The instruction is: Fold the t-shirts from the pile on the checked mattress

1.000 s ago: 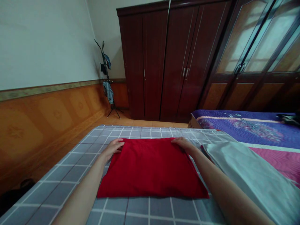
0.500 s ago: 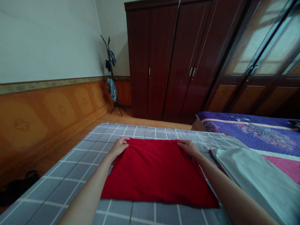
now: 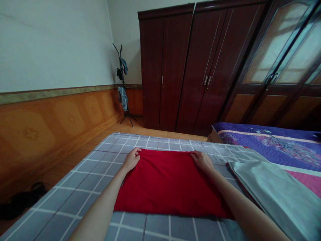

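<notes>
A red cloth [image 3: 173,182], which looks folded, lies spread on a grey bed sheet with white grid lines [image 3: 82,182]. My left hand [image 3: 132,159] pinches the cloth's far left corner between thumb and fingers. At the far right corner, my right hand [image 3: 202,160] grips the fabric in the same way. The far edge between them runs nearly straight, with slight creases below. My right forearm covers part of the cloth's right side. Whether the cloth is a garment I cannot tell.
Pale folded fabric [image 3: 273,187] lies on the bed to the right. Beyond it is a second bed with a purple floral cover [image 3: 271,140]. A dark red wardrobe [image 3: 175,73] and a coat rack [image 3: 123,80] stand behind. A black item [image 3: 22,201] rests on the floor at left.
The view has shifted slightly, so everything sits a little further right and lower. Both hands keep their hold on the red cloth's far corners.
</notes>
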Demonstrator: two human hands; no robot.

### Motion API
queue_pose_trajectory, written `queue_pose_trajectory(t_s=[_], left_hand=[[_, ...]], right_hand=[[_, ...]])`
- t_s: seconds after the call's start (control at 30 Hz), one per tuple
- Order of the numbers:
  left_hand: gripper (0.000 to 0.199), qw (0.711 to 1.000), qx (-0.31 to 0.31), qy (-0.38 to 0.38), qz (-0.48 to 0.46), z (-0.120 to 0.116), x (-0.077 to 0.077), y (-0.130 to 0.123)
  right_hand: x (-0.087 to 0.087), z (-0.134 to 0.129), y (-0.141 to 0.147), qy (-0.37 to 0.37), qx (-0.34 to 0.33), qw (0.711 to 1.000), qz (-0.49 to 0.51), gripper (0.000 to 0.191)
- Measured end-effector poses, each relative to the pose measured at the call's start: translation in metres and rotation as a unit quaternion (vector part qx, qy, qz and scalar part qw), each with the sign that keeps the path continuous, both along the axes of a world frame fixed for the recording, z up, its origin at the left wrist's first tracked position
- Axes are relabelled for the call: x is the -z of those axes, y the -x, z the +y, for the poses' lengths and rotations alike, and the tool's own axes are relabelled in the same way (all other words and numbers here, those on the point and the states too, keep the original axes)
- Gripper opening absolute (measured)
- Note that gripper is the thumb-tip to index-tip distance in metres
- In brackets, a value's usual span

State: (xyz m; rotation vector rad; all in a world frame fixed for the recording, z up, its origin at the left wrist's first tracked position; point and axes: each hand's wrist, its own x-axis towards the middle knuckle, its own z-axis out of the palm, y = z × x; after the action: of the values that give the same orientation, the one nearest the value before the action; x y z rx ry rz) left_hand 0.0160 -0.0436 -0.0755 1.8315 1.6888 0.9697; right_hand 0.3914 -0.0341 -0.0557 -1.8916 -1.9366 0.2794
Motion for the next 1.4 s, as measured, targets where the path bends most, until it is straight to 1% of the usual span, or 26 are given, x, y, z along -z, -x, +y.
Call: queue_pose_trajectory(t_s=[0.07,0.13,0.2,0.27,0.3,0.33,0.4,0.47,0.57,0.63,0.7,0.77,0.9,0.97,1.1,1.17,1.2,1.23,1.33,1.37,1.4], left_hand=[[0.037,0.998,-0.007,-0.019,0.061,-0.006,-0.008,-0.005],[0.039,0.993,0.006,-0.040,0.113,-0.013,-0.019,-0.013],[0.037,0.985,0.045,-0.052,0.156,-0.022,-0.030,-0.022],[0.034,0.976,0.098,-0.053,0.188,-0.029,-0.037,-0.033],[0.032,0.970,0.123,-0.049,0.203,-0.032,-0.038,-0.038],[0.032,0.965,0.142,-0.043,0.216,-0.035,-0.037,-0.043],[0.038,0.958,0.158,-0.029,0.239,-0.038,-0.032,-0.051],[0.048,0.954,0.152,-0.024,0.257,-0.039,-0.024,-0.056],[0.061,0.948,0.136,-0.021,0.288,-0.036,-0.013,-0.057],[0.068,0.943,0.131,-0.001,0.307,-0.032,-0.006,-0.055],[0.075,0.941,0.128,0.019,0.313,-0.028,-0.001,-0.052],[0.079,0.941,0.124,0.020,0.313,-0.027,0.003,-0.049],[0.082,0.941,0.123,0.015,0.316,-0.026,0.007,-0.047],[0.082,0.939,0.123,0.014,0.320,-0.027,0.008,-0.047],[0.083,0.935,0.126,0.010,0.331,-0.026,0.009,-0.044],[0.083,0.934,0.127,0.010,0.334,-0.025,0.010,-0.044],[0.082,0.933,0.127,0.009,0.335,-0.025,0.010,-0.044],[0.082,0.933,0.126,0.009,0.337,-0.025,0.010,-0.044],[0.081,0.932,0.128,0.005,0.338,-0.025,0.011,-0.044],[0.082,0.932,0.128,0.005,0.338,-0.025,0.012,-0.044],[0.082,0.932,0.129,0.005,0.337,-0.025,0.012,-0.044]], right_hand=[[-0.006,-0.004,0.006,0.002,0.013,0.998,-0.059,0.028],[-0.014,-0.012,0.016,-0.004,0.016,0.994,-0.108,0.031],[-0.020,-0.024,0.030,-0.020,0.000,0.990,-0.141,0.037],[-0.020,-0.041,0.045,-0.035,-0.043,0.985,-0.161,0.044],[-0.018,-0.051,0.053,-0.039,-0.072,0.982,-0.167,0.046],[-0.015,-0.060,0.059,-0.038,-0.101,0.979,-0.173,0.048],[-0.006,-0.074,0.066,-0.032,-0.137,0.973,-0.181,0.050],[0.002,-0.080,0.066,-0.024,-0.136,0.972,-0.189,0.055],[0.007,-0.074,0.057,-0.017,-0.122,0.974,-0.191,0.064],[0.007,-0.065,0.052,-0.013,-0.129,0.974,-0.187,0.064],[0.005,-0.060,0.052,-0.009,-0.129,0.975,-0.182,0.064],[0.005,-0.058,0.058,-0.009,-0.124,0.976,-0.178,0.069],[0.008,-0.059,0.075,-0.006,-0.164,0.971,-0.171,0.073],[0.009,-0.056,0.073,0.000,-0.174,0.970,-0.168,0.072],[0.006,-0.050,0.054,0.003,-0.124,0.979,-0.163,0.069],[0.004,-0.059,0.050,0.000,-0.108,0.981,-0.159,0.072],[0.003,-0.066,0.050,-0.002,-0.112,0.981,-0.157,0.073],[0.003,-0.076,0.052,-0.004,-0.125,0.980,-0.155,0.074],[0.005,-0.107,0.054,-0.006,-0.213,0.966,-0.149,0.071],[0.006,-0.116,0.052,-0.007,-0.229,0.962,-0.149,0.070],[0.008,-0.122,0.046,-0.009,-0.228,0.962,-0.150,0.069]])
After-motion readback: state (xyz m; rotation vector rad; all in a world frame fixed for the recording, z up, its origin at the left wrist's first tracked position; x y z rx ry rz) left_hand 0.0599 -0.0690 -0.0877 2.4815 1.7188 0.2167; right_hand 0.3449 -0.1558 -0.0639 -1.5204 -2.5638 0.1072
